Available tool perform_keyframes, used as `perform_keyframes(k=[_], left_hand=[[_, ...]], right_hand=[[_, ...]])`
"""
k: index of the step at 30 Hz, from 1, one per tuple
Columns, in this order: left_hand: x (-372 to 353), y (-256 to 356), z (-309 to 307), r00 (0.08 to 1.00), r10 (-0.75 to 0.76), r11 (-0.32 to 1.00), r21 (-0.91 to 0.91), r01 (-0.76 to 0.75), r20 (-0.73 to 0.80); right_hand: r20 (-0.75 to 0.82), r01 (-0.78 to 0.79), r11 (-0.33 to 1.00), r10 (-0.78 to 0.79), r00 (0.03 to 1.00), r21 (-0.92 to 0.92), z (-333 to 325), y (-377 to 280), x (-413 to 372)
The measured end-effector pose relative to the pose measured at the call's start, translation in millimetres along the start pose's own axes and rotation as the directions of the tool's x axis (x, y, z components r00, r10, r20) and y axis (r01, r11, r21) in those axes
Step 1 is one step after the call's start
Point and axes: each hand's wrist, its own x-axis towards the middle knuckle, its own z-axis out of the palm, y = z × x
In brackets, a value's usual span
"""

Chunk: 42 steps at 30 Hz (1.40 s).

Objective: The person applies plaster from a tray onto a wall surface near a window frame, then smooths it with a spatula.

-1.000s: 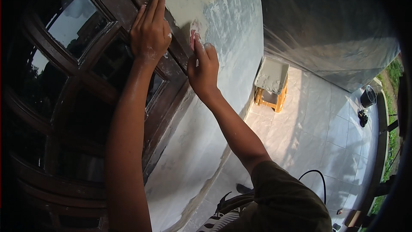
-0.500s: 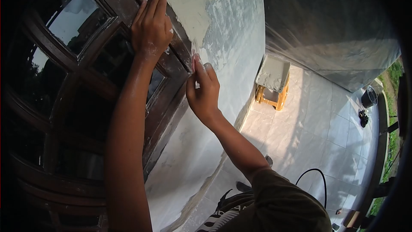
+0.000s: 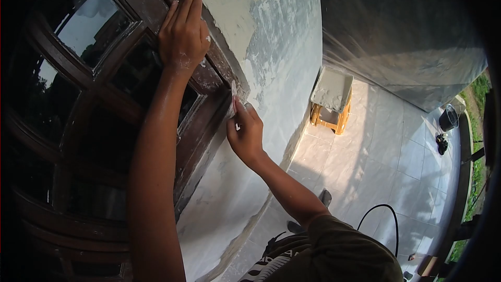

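My left hand [image 3: 182, 39] lies flat against the dark wooden window frame [image 3: 201, 141], its fingers stretched upward along the edge. Lower and to the right, my right hand [image 3: 246, 133] pinches a thin, pale scraper [image 3: 233, 96] smeared with putty. The scraper's tip is at the frame's corner, where the wood meets the wall [image 3: 282, 36]. Its handle is mostly hidden by my fingers. White smears mark my left wrist and the frame's edge. Patchy putty covers part of the grey wall beside my right hand.
A putty-coated tray [image 3: 332, 89] rests on a yellow stool [image 3: 340, 124] by the wall. Plastic sheeting [image 3: 396, 31] hangs behind it. A dark bucket [image 3: 449, 118] stands on the tiled floor [image 3: 365, 162] at the far right. A black cable [image 3: 395, 224] loops near my body.
My right hand has moved down a little with the scraper, away from the putty patch, uncovering more of the frame's edge. My left hand stays in place.
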Motion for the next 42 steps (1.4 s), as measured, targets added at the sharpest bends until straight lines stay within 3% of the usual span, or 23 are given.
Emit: perform_keyframes(k=[4,6,11,14,16,19,21,25,30,35,37,42], left_hand=[[1.0,1.7,-1.3,1.0,-0.006,1.0,-0.006,0.006,0.003],[1.4,1.5,-1.7,1.0,-0.001,1.0,0.002,0.001,0.007],[1.0,2.1,-1.8,1.0,-0.008,1.0,0.003,0.008,0.012],[1.1,2.9,-1.2,1.0,-0.015,1.0,-0.022,0.015,0.003],[0.3,2.6,-1.9,1.0,-0.011,1.0,-0.017,0.011,0.007],[0.1,2.3,-1.7,1.0,-0.009,1.0,0.004,0.009,0.009],[1.0,2.0,-2.5,1.0,-0.011,1.0,-0.002,0.011,0.012],[0.6,0.8,-1.4,1.0,0.006,1.0,0.022,-0.006,0.013],[1.1,4.1,-3.5,1.0,-0.02,1.0,-0.009,0.02,0.013],[0.4,3.3,-3.7,1.0,-0.015,1.0,-0.008,0.015,0.021],[0.0,2.6,-2.7,1.0,-0.008,1.0,-0.003,0.008,0.014],[0.3,3.7,-2.4,1.0,-0.015,1.0,0.0,0.015,0.012]], right_hand=[[-0.28,0.217,0.974,-0.226,0.933,-0.062,-0.2,-1.7,64.3],[-0.299,0.26,0.945,-0.31,0.902,-0.196,3.4,-5.9,102.0],[-0.213,0.236,0.948,-0.28,0.936,-0.212,25.6,8.9,129.5],[-0.037,0.161,0.97,-0.17,0.985,-0.181,24.1,2.6,81.5],[-0.063,0.256,0.955,-0.268,0.961,-0.152,16.5,-4.5,41.6],[-0.019,0.221,0.975,-0.222,0.975,-0.029,-0.3,-12.1,14.0],[-0.158,0.229,0.973,-0.222,0.962,0.026,-3.4,-8.8,38.3],[-0.331,0.295,0.952,-0.305,0.893,-0.082,3.4,14.0,121.2],[-0.162,0.315,0.94,-0.333,0.929,-0.128,21.0,21.0,130.6],[0.03,0.354,0.934,-0.352,0.935,-0.057,5.0,-8.2,34.9],[-0.006,0.364,0.931,-0.364,0.931,-0.002,-6.1,-13.1,24.7],[-0.26,0.188,0.98,-0.165,0.951,0.064,-26.6,13.1,71.8]])
